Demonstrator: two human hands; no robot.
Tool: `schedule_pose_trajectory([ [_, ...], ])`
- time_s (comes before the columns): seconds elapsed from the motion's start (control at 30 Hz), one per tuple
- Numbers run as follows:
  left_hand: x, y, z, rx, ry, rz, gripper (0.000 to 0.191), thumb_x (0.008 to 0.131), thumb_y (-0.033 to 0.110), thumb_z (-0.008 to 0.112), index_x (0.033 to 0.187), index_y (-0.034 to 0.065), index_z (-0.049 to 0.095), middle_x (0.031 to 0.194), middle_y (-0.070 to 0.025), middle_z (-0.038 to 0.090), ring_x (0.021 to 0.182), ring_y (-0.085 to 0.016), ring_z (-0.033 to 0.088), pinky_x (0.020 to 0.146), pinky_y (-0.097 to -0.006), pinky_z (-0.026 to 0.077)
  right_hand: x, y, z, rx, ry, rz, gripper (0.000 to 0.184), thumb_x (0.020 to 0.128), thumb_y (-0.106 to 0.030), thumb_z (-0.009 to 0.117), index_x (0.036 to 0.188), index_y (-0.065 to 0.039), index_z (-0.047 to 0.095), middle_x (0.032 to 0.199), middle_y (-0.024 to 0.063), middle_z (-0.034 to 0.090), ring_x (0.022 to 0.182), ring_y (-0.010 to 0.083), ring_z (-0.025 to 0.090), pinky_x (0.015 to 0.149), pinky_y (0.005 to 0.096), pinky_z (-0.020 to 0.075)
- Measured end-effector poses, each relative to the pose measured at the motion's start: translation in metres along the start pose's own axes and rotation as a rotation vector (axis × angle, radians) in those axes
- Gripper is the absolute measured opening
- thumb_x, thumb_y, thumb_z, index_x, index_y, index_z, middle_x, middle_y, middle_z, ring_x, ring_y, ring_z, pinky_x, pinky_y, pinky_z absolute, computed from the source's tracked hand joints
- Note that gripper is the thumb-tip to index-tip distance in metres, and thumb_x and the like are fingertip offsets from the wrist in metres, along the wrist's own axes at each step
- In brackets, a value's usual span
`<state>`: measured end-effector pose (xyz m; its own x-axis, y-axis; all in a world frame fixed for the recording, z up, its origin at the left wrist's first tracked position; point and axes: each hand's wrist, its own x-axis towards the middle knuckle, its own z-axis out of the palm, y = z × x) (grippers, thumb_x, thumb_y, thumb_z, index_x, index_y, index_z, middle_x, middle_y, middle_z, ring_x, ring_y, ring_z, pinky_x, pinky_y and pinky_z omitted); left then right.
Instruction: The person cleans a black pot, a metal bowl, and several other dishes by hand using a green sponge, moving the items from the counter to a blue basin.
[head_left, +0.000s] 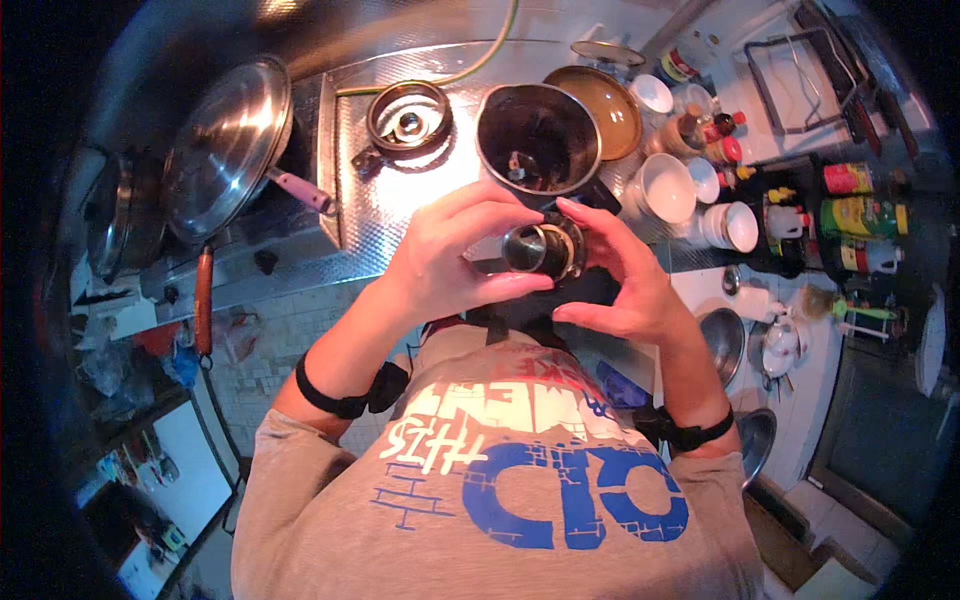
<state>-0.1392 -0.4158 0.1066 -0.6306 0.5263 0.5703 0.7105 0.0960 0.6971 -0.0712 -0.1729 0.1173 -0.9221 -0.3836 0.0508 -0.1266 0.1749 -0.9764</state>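
My left hand (457, 255) curls around the left side of a small round metal part (544, 251) with a glassy or shiny end, its thumb and fingers at the part. On the other side is my right hand (622, 270), its fingertips near the part's dark rim and its thumb apart; whether it touches is unclear. Just beyond both hands stands an open dark pot or appliance jug (538, 139) with a metal rim. Further left, a round metal ring-shaped piece (409, 118) with a dark handle rests on the bright metal countertop (442, 176).
At the left, a large lidded pan (229, 150) has a pink-sleeved handle (300, 189). Right of the pot are a brown plate (604, 112), white bowls (666, 187) and several sauce bottles (859, 217). A hose (480, 64) runs along the back.
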Motion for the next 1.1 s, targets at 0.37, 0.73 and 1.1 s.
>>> schedule_pose_trajectory([
  [0.37, 0.031, 0.033, 0.023, -0.241, 0.037, 0.131, 0.057, 0.067, 0.028, 0.092, 0.112, 0.0002, 0.071, 0.099, -0.0163, 0.068, 0.085, -0.027, 0.068, 0.071, -0.0346, 0.056, -0.013, -0.014, -0.01, 0.37, 0.068, -0.052, 0.076, 0.073, -0.001, 0.086, 0.137, 0.002, 0.047, 0.132, 0.0155, 0.06, 0.122, 0.0229, 0.059, 0.108, 0.0394, 0.0464],
  [0.73, 0.032, 0.032, 0.044, -0.868, -0.04, -0.286, 0.052, 0.074, 0.012, 0.089, 0.117, -0.0072, 0.066, 0.11, -0.0176, 0.068, 0.103, -0.024, 0.066, 0.089, -0.0355, 0.053, -0.026, -0.043, -0.02, 0.376, 0.18, 0.081, 0.051, 0.078, -0.01, 0.081, 0.119, 0.004, 0.055, 0.113, 0.0095, 0.064, 0.106, 0.0161, 0.062, 0.096, 0.0325, 0.0495],
  [1.1, 0.033, 0.03, 0.043, -1.058, -0.113, -0.529, 0.051, 0.079, 0.007, 0.085, 0.122, -0.0053, 0.062, 0.111, -0.0118, 0.068, 0.104, -0.019, 0.066, 0.091, -0.0331, 0.053, -0.022, -0.054, -0.024, 0.344, 0.237, 0.194, 0.026, 0.09, -0.02, 0.067, 0.103, 0.002, 0.062, 0.094, 0.0021, 0.065, 0.087, 0.0084, 0.059, 0.079, 0.0253, 0.0499],
])
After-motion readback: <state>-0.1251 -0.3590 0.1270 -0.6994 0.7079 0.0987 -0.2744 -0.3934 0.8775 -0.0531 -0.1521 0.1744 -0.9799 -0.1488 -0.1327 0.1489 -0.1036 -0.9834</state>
